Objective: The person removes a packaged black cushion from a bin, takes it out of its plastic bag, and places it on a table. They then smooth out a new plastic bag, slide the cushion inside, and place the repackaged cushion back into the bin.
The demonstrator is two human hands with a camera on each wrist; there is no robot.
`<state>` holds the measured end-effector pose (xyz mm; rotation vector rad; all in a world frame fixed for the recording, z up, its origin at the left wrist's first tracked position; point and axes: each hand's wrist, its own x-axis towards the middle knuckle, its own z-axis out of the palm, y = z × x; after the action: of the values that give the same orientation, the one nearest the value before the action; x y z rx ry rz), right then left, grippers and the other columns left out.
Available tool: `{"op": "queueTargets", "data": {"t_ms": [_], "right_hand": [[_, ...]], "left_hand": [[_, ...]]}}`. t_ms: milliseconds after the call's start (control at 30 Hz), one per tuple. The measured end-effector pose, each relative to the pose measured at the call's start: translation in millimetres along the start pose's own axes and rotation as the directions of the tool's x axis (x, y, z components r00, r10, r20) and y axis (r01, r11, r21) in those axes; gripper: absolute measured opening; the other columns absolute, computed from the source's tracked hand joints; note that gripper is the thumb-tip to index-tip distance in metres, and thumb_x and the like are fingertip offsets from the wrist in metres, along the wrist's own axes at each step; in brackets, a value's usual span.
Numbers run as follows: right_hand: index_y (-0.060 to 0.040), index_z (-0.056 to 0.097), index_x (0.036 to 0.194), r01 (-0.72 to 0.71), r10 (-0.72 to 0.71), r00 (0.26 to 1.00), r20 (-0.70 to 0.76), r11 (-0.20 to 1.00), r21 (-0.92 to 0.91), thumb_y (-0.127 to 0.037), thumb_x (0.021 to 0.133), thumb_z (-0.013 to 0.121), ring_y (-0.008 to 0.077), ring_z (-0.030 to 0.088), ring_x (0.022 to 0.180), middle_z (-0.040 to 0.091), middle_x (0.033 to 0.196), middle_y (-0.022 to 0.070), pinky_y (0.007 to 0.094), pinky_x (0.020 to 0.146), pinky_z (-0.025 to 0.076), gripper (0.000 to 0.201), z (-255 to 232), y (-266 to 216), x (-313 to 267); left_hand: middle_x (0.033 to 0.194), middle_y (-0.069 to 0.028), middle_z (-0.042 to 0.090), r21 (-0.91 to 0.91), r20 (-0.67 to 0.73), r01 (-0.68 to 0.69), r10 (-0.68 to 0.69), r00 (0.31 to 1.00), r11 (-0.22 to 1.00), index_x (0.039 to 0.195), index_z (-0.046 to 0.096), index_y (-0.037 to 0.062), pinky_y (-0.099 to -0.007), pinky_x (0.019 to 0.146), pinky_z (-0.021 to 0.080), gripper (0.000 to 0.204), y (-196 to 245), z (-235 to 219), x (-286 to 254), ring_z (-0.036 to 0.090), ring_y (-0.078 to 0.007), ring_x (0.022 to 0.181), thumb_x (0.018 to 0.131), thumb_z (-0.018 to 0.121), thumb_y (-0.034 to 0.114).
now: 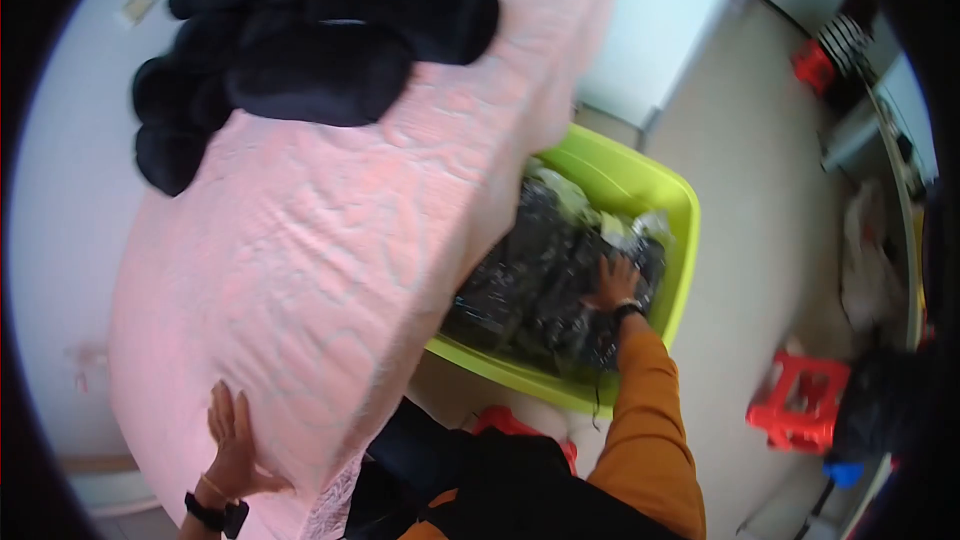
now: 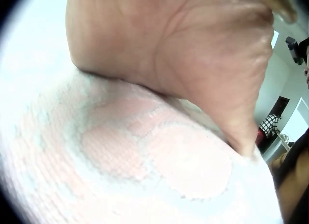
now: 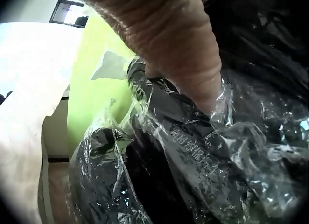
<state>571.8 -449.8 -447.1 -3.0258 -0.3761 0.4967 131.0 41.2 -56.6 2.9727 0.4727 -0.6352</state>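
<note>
My left hand point(image 1: 232, 440) rests with spread, fairly straight fingers on a pink quilted cover point(image 1: 290, 240); in the left wrist view the palm point(image 2: 183, 50) and thumb touch the cloth point(image 2: 188, 161). The right hand point(image 1: 612, 285) lies with fingers spread on dark items in clear plastic point(image 1: 540, 270) inside a yellow-green tub point(image 1: 685, 240). In the right wrist view that hand point(image 3: 169, 45) touches the crinkled plastic wrapping point(image 3: 193, 156), its fingertips partly hidden.
Several black padded rolls point(image 1: 320, 75) lie at the far end of the pink cover. A white panel point(image 1: 650, 30) stands behind the tub. Red stools point(image 1: 800, 400) and a dark bag point(image 1: 885, 405) are on the right, below a shelf. Another red object point(image 1: 510, 422) is by my legs.
</note>
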Motion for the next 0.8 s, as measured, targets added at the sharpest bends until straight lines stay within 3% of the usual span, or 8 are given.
{"op": "queueTargets", "data": {"t_ms": [133,300,333,367,433,633,733,800], "right_hand": [[-0.0161,0.026,0.147,0.063,-0.062,0.998,-0.014,0.997,0.041,-0.052,0.057,0.083,0.0439,0.018,0.139,0.026,0.149,0.0248,0.069,0.103,0.017,0.112,1.0,17.1,9.1],[-0.0092,0.039,0.14,0.022,-0.023,0.997,0.072,1.0,0.02,-0.031,0.065,0.078,0.0446,0.027,0.136,0.035,0.143,0.0249,0.0622,0.106,0.024,0.087,-75.4,-12.5,14.8],[-0.0066,0.043,0.134,0.144,-0.113,0.975,-0.191,0.976,0.161,-0.024,0.068,0.075,0.0434,0.033,0.131,0.039,0.139,0.0251,0.0575,0.104,0.029,0.075,-90.9,-22.8,23.4],[-0.0041,0.048,0.129,0.3,-0.158,0.879,-0.45,0.917,0.264,-0.016,0.071,0.071,0.0422,0.04,0.126,0.043,0.134,0.0253,0.0527,0.101,0.035,0.063,-106.1,-37.6,35.0],[0.0005,0.049,0.125,0.575,-0.236,0.548,-0.802,0.803,0.157,-0.005,0.073,0.063,0.0412,0.044,0.122,0.044,0.132,0.0259,0.0447,0.103,0.036,0.054,-174.8,-90.6,24.4],[-0.0014,0.045,0.13,0.864,-0.38,0.118,-0.918,0.494,-0.093,-0.007,0.074,0.07,0.0381,0.035,0.131,0.038,0.14,0.0221,0.0436,0.108,0.031,0.061,-362.4,-242.6,-31.0],[-0.0056,0.04,0.137,0.916,-0.458,0.151,-0.876,0.399,-0.05,-0.014,0.07,0.077,0.0402,0.033,0.133,0.034,0.143,0.0226,0.0457,0.109,0.029,0.077,-395.7,-300.1,-29.2],[-0.011,0.027,0.145,0.818,-0.565,0.314,-0.763,0.569,-0.085,-0.024,0.067,0.081,0.0432,0.029,0.135,0.028,0.147,0.0243,0.0479,0.111,0.027,0.096,-407.5,-334.2,-23.3]], "left_hand": [[0.149,-0.0367,-0.007,-0.033,0.076,0.035,-0.033,0.997,0.999,0.146,0.003,-0.0061,-0.064,0.108,0.0,0.151,5.1,-7.5,5.9,-0.01,-0.0527,0.139,0.04,0.083,0.066],[0.149,-0.037,-0.007,-0.039,0.076,0.003,0.0,0.997,0.999,0.145,0.008,-0.0061,-0.0654,0.107,-0.002,0.148,5.3,2.4,13.8,-0.01,-0.0532,0.139,0.042,0.081,0.07],[0.149,-0.0368,-0.007,-0.044,0.075,-0.006,0.009,0.997,0.999,0.146,0.009,-0.0058,-0.066,0.107,-0.002,0.148,5.7,0.5,13.8,-0.01,-0.0529,0.139,0.042,0.08,0.071],[0.149,-0.0366,-0.007,-0.047,0.071,-0.012,0.016,0.997,0.999,0.146,0.01,-0.0055,-0.0665,0.106,-0.002,0.147,5.0,-0.8,13.9,-0.01,-0.0526,0.139,0.042,0.08,0.072],[0.149,-0.0363,-0.007,-0.067,0.049,-0.01,0.013,0.999,0.998,0.146,0.01,-0.0046,-0.0668,0.106,-0.002,0.147,3.7,-2.9,15.0,-0.009,-0.0524,0.139,0.042,0.079,0.073],[0.15,-0.0355,-0.005,-0.075,0.011,-0.031,0.032,0.999,0.997,0.147,0.012,-0.0005,-0.0672,0.106,-0.001,0.144,2.6,0.9,13.6,-0.008,-0.0516,0.14,0.044,0.078,0.074],[0.15,-0.035,-0.004,-0.099,-0.006,-0.037,0.037,0.999,0.994,0.148,0.012,0.001,-0.0669,0.107,-0.001,0.143,3.8,2.2,12.9,-0.007,-0.0514,0.14,0.044,0.078,0.074],[0.151,-0.0348,-0.004,-0.106,-0.028,-0.02,0.017,0.999,0.994,0.148,0.012,0.0017,-0.0668,0.107,-0.001,0.142,3.0,-0.4,13.5,-0.007,-0.0514,0.14,0.044,0.078,0.074]]}}
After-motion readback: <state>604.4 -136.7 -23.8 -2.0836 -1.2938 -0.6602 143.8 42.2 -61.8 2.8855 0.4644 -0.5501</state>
